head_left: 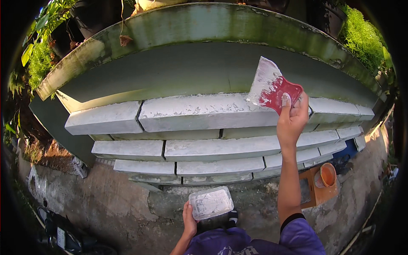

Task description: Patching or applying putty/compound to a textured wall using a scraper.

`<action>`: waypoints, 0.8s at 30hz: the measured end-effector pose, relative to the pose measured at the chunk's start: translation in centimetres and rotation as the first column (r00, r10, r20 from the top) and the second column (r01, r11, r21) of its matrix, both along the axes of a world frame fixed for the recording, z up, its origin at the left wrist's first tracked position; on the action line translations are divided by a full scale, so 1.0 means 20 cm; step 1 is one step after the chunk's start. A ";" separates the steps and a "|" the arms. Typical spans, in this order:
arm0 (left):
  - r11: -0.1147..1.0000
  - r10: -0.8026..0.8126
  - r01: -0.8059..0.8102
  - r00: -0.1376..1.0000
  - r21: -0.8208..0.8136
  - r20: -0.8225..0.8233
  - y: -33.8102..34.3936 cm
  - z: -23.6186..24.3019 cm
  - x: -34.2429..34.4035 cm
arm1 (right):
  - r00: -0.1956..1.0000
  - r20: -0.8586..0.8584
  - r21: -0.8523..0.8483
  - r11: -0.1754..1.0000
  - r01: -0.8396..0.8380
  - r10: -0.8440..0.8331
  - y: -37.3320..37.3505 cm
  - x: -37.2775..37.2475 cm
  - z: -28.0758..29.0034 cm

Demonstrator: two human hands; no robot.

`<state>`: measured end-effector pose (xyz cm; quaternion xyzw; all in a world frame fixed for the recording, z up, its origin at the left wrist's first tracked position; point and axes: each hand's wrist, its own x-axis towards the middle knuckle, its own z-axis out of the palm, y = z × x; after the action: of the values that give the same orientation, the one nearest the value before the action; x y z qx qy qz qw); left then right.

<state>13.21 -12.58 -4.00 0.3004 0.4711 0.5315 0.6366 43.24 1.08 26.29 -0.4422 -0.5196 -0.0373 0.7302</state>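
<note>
My right hand [294, 117] is raised in front of the wall, its fingers and thumb closed on the handle of a red putty knife [285, 87]. The knife's wide blade is smeared with white paste and points up and left, over the top ledge [204, 111]; whether it touches the ledge I cannot tell. Low in front of my body, my left hand [189, 218] grips the left edge of a shallow rectangular tray [211, 203] streaked with white paste. Below the top ledge run more white-coated block ledges [221, 146], stepped and split by dark joints.
Above the ledges curves a mossy concrete rim [199, 23], with green plants [361, 40] at both ends. An orange bucket [326, 175] stands on a brown board [318, 196] at the right. A parked motorbike [63, 238] is at the lower left on the concrete ground [114, 199].
</note>
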 end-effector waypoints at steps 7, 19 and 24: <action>0.995 -0.096 0.097 0.994 -0.017 0.053 0.07 0.02 -0.13 | 0.907 0.378 -0.001 0.979 0.202 -0.186 0.20 -0.05 -0.02; 0.985 -0.163 0.166 0.984 -0.050 0.071 0.17 -0.10 -0.15 | 0.909 0.375 -0.002 0.981 0.195 -0.180 0.20 -0.01 0.00; 0.997 -0.022 0.027 0.997 -0.077 0.070 0.15 -0.06 0.03 | 0.769 0.617 0.088 0.986 0.140 -0.164 0.29 0.04 -0.04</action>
<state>13.87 -9.66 -5.11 0.2625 0.4653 0.5150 0.6704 43.95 6.80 25.45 -0.4322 -0.6930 -0.2493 0.5204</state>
